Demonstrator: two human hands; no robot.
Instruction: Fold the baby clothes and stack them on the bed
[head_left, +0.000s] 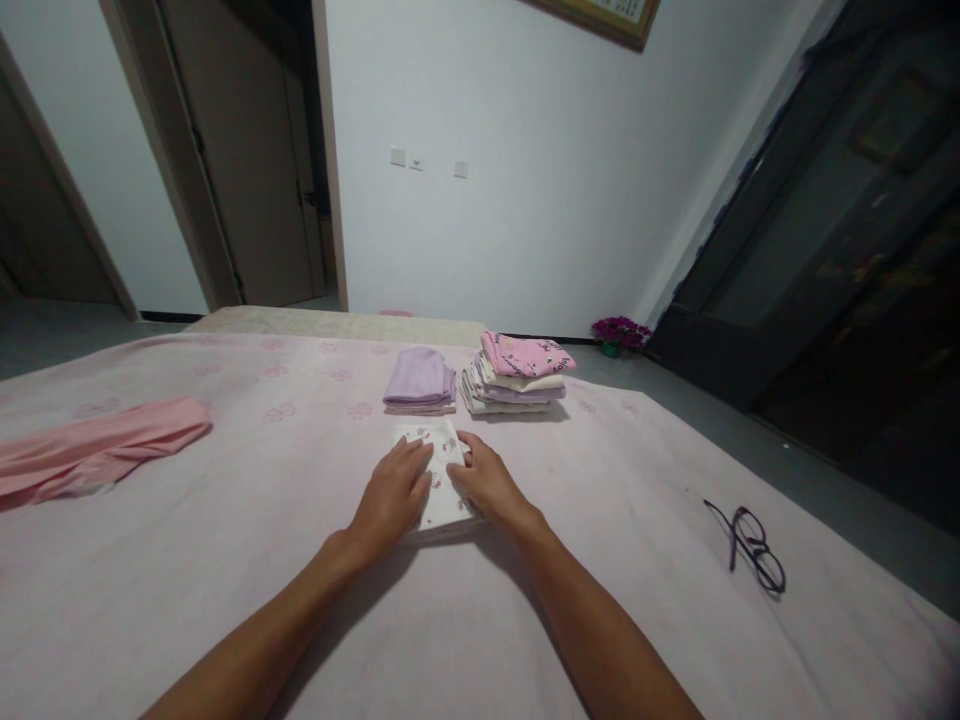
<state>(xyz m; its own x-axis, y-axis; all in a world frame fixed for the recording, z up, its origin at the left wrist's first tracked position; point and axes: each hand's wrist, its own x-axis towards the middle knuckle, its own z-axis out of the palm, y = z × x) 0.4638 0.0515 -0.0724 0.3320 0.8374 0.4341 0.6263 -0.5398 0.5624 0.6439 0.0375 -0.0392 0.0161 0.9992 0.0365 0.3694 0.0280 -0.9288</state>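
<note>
Under both hands lies a white folded cloth [437, 470] with small pink prints. Just beyond it sits a lilac folded piece [420, 381], beside a pink, cream and lilac stack [516, 374]. Far left lies a salmon-pink garment [90, 447]; the bedsheet [225, 560] is pale pink with faint flowers.

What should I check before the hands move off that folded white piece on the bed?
1. Left hand flat on the folded white cloth: ok.
2. Right hand pressing the cloth's right edge: ok.
3. Cloth lies flat, edges squared: near edge hidden by the hands, cannot tell.
4. Purple folded piece and mixed stack upright, apart from the cloth: ok.
5. Glasses lie on the bed cover, far right of both hands: ok.
6. Pink garment at far left unfolded: not ok.
</note>
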